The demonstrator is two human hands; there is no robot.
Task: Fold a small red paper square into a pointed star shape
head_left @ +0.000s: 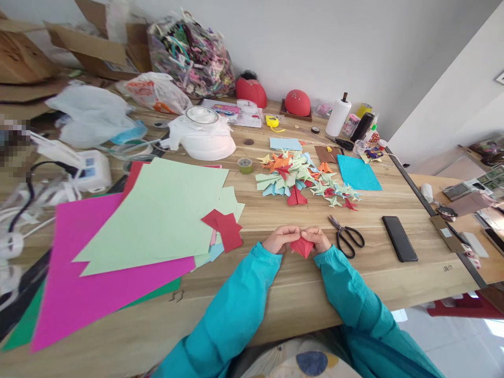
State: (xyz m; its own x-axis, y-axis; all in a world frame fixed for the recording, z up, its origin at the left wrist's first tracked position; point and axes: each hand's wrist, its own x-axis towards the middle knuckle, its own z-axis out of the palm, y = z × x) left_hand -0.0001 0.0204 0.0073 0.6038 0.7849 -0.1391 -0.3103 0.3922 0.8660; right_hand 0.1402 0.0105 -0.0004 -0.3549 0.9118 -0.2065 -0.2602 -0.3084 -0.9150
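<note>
A small piece of folded red paper (302, 247) is pinched between both hands, just above the wooden table near its front edge. My left hand (281, 239) grips its upper left side, and my right hand (318, 238) grips the upper right; the thumbs nearly meet at the top. Black-handled scissors (347, 236) lie just right of my right hand. Beyond the hands spreads a pile of folded paper pieces (293, 173) in green, red, orange and blue. Some red paper scraps (228, 231) lie to the left of my left hand.
Large light green sheets (157, 210) overlap a magenta sheet (86, 283) on the left. At right lies a black phone (399, 239), with a blue paper square (359, 172) farther back. Bags, boxes, a tape roll (245, 166) and a white bottle (337, 116) line the back.
</note>
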